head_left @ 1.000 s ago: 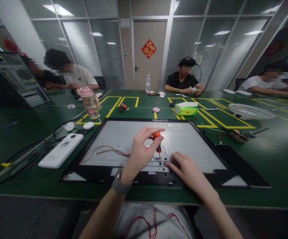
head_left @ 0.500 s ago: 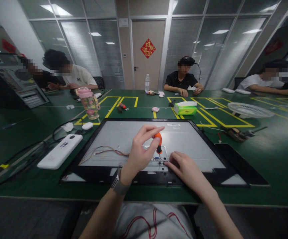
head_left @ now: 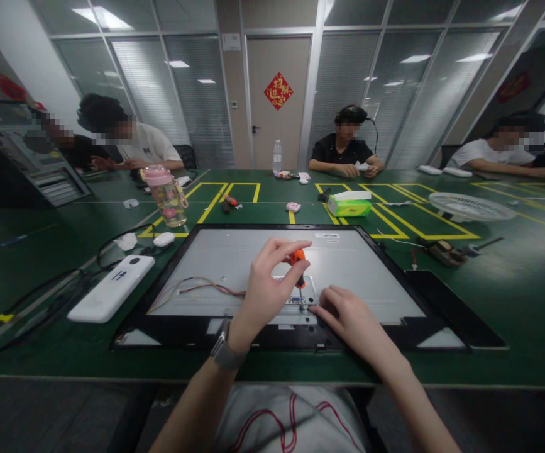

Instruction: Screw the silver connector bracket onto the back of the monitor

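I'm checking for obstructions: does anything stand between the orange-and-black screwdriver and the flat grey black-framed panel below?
Nothing visible does: the screwdriver, held in the left hand, points down at the panel. The right hand lies close beside the tip, not in between.

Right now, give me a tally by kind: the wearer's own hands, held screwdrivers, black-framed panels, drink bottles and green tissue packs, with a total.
Wearer's hands: 2 (left hand, right hand)
Held screwdriver: 1
Black-framed panel: 1
Drink bottles: 2 (pink-lidded bottle, clear bottle)
Green tissue pack: 1
Total: 7
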`<state>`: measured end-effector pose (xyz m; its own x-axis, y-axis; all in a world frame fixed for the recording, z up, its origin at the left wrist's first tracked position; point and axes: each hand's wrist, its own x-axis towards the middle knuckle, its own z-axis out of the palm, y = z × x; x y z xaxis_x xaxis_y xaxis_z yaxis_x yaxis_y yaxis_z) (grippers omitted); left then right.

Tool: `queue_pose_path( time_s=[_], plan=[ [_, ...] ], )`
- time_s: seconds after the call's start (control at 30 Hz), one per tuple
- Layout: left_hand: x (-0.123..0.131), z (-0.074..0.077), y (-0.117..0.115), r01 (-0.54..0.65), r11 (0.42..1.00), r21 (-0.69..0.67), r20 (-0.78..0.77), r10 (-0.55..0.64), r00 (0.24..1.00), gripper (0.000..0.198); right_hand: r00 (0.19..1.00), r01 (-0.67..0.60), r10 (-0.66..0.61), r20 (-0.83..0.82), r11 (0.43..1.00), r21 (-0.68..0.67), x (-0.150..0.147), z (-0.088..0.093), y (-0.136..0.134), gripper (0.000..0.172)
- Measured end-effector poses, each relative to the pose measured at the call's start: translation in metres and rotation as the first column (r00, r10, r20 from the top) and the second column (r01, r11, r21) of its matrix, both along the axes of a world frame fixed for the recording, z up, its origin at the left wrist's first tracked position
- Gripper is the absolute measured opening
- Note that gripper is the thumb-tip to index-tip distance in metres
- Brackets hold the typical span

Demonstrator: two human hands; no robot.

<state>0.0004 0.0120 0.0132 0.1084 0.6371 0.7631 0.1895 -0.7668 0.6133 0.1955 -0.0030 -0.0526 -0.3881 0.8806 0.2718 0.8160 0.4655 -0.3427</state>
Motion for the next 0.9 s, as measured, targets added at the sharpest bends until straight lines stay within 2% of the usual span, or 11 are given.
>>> queue_pose_path(
  time_s=[0.07,0.1,0.2,0.27,0.37,0.43,0.6,0.77,0.8,0.9],
  plan=[
    [0.0003,0.0002,0.0001,-0.117,0.989,0.087,-0.022,0.120,0.993,0.024,1.000,0.000,0.000,0.001,1.000,0.000,-0.0003,0.0009,-0.0006,0.021],
    [0.0002,0.0002,-0.0002,-0.123,0.988,0.098,-0.039,0.127,0.991,0.025,1.000,-0.001,0.001,0.000,1.000,0.002,-0.0005,0.0014,-0.0010,0.021],
    [-0.0005,-0.0004,-0.0015,0.029,1.000,0.002,-0.058,-0.028,0.998,0.031,1.000,-0.002,0.002,-0.003,1.000,0.009,-0.0011,0.0028,-0.0020,0.021],
    [-0.0003,-0.0012,-0.0019,0.066,0.997,-0.047,-0.034,-0.068,0.997,0.031,1.000,-0.003,0.003,-0.007,1.000,0.013,-0.0012,0.0033,-0.0022,0.021],
    [0.0003,-0.0018,-0.0014,-0.086,0.996,0.026,-0.015,0.087,0.996,0.021,1.000,-0.003,0.003,-0.019,1.000,0.019,-0.0009,0.0031,-0.0019,0.021],
    [0.0002,-0.0008,-0.0013,-0.129,0.990,0.057,-0.009,0.130,0.991,0.021,1.000,-0.003,0.004,-0.022,1.000,0.020,-0.0008,0.0030,-0.0016,0.021],
    [-0.0001,0.0025,-0.0029,0.063,0.996,-0.071,0.027,-0.061,0.998,0.027,1.000,-0.004,0.005,-0.023,1.000,0.020,-0.0015,0.0044,-0.0022,0.020],
    [-0.0006,0.0004,-0.0029,-0.099,0.994,0.046,0.020,0.098,0.995,0.021,0.999,-0.002,0.004,-0.047,0.999,0.046,-0.0015,0.0035,-0.0024,0.020],
    [-0.0009,0.0003,-0.0032,-0.069,0.997,0.045,0.004,0.069,0.998,0.022,0.999,-0.002,0.005,-0.045,0.999,0.047,-0.0013,0.0029,-0.0022,0.020],
    [-0.0011,0.0010,-0.0042,0.150,0.987,-0.060,-0.034,-0.152,0.988,0.035,1.000,-0.004,0.005,-0.030,1.000,0.031,-0.0008,0.0011,-0.0014,0.020]
  ],
)
